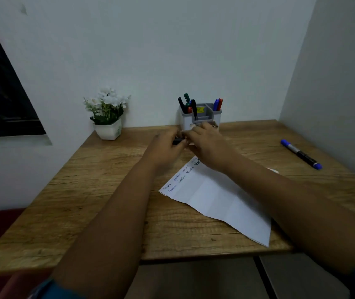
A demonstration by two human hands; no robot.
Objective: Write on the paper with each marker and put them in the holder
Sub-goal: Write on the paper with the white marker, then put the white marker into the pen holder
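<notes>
Both my hands meet over the far middle of the wooden table, just in front of the holder (200, 117). My left hand (165, 147) grips a dark marker (177, 141), of which only a short black piece shows. My right hand (209, 145) pinches the other end, which looks whitish and blurred. The white-and-grey holder contains several markers: black, green, red and blue. The creased white paper (215, 197) lies under my right forearm, with handwritten lines along its upper left edge. A blue-capped marker (300, 153) lies alone at the table's right side.
A white pot of white flowers (108, 117) stands at the back left of the table (86, 190). Walls close in behind and on the right. A dark window fills the left wall.
</notes>
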